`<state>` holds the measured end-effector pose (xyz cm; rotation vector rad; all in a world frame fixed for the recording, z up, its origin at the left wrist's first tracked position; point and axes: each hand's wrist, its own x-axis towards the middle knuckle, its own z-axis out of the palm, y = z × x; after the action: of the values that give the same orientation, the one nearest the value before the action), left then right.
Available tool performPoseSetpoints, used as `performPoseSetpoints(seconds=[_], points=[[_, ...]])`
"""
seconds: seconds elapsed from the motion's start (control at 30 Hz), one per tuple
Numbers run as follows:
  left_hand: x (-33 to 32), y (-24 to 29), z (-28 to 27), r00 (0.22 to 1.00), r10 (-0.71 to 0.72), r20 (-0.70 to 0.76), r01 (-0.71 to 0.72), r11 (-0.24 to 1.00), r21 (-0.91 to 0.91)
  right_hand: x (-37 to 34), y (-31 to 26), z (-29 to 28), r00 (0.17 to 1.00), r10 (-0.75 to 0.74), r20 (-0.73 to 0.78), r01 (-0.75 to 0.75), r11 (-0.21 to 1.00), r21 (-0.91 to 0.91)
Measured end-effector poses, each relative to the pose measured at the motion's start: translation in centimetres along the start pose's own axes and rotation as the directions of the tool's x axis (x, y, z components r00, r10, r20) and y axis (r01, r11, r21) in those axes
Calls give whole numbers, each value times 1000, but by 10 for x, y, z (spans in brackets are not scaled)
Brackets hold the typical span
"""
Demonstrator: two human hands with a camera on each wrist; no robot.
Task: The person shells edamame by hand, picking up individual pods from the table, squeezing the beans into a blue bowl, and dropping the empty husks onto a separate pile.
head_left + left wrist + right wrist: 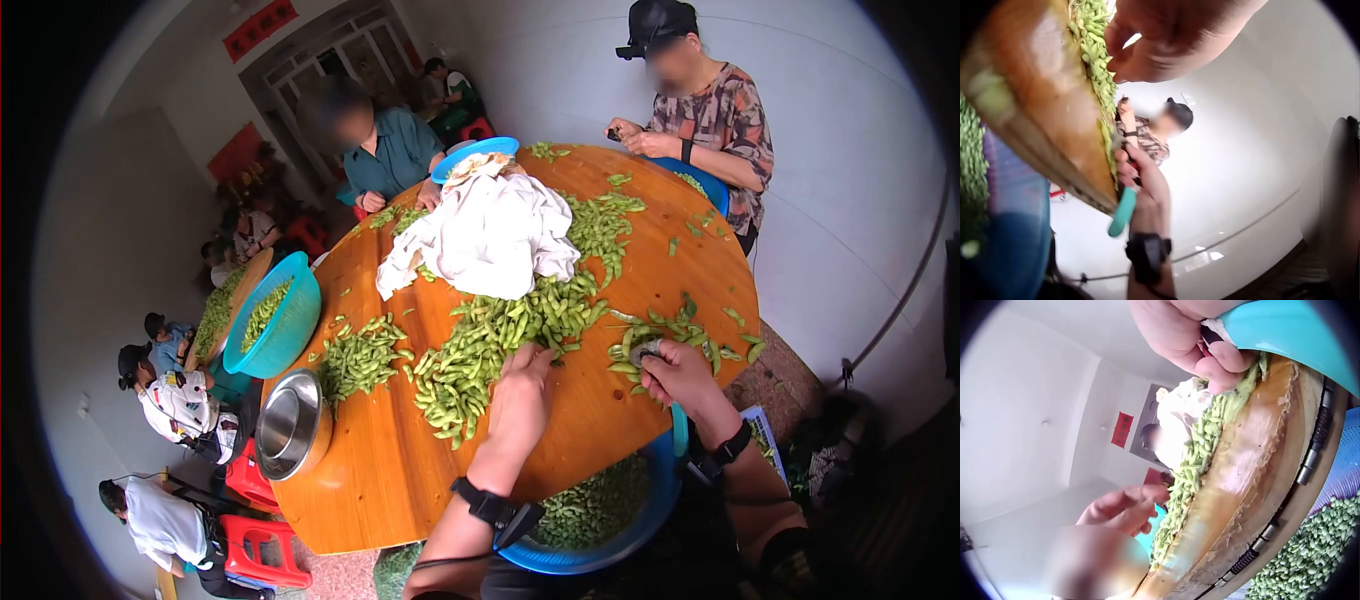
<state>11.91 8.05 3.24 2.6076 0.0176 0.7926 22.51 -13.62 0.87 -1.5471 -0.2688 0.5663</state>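
Green soybean pods [495,340] lie heaped on the round wooden table [390,480]. My left hand [522,395] is at the near edge of this heap, fingers reaching toward the pods; in the right wrist view the left hand [1125,509] shows loosely bent fingers with no pod visible between them. My right hand [680,375] grips a turquoise-handled tool [1124,212] over a smaller bunch of pods [690,330] at the table's right. A grey end [643,352] sticks out past the fingers; I cannot tell the tool's kind. Below the table edge, a blue basin [665,490] holds shelled beans [595,505].
A crumpled white cloth [500,235] covers the middle of the heap. Steel bowls [315,410] stand at the left edge beside a turquoise basin [308,315] of pods. Two people sit across the table, one in a teal shirt [395,155], one in a patterned shirt [725,130].
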Motion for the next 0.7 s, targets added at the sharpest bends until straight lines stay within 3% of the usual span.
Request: performPoseSetpoints(seconds=[0.03, 0.13, 0.23, 0.3, 0.37, 0.4, 0.43, 0.47, 0.5, 0.53, 0.63, 0.7], points=[[9, -14, 12, 1000, 1, -1, -1, 1000, 4, 1, 1, -1, 1000, -3, 2, 3, 1000, 2], [22, -34, 28, 989, -28, 143, -17, 953, 304, 3, 6, -4, 999, -32, 42, 33, 999, -2], [15, -30, 23, 968, -152, 201, 69, 927, 368, 1, 4, -5, 997, -25, 70, 25, 1000, 3], [4, -24, 13, 972, -144, 188, 63, 922, 382, -5, 1, -1, 992, -37, 122, 44, 998, -50], [-11, -19, 8, 986, -164, -18, 165, 983, 81, -12, -9, 11, 984, -51, 172, 69, 993, -101], [-22, -24, 13, 976, -215, 29, 217, 970, -108, -19, -16, 22, 967, -68, 247, 92, 992, -84], [-26, -15, 11, 975, -218, 40, 221, 969, -109, -23, -19, 31, 943, -85, 321, 112, 991, -67], [-30, 1, 8, 920, -367, 134, 388, 818, -425, -24, -18, 40, 945, -78, 318, 104, 992, -65], [-34, 14, 5, 843, -466, 270, 513, 541, -667, -23, -16, 49, 931, -82, 355, 99, 995, -30], [-39, 19, 5, 845, -451, 288, 499, 472, -727, -23, -13, 54, 915, -88, 393, 94, 996, 4], [-49, 28, 2, 866, -444, 232, 436, 439, -786, -31, -17, 60, 901, -54, 430, 46, 999, 29], [-58, 23, 2, 851, -451, 268, 465, 414, -782, -37, -22, 61, 898, -38, 439, 38, 999, 10]])
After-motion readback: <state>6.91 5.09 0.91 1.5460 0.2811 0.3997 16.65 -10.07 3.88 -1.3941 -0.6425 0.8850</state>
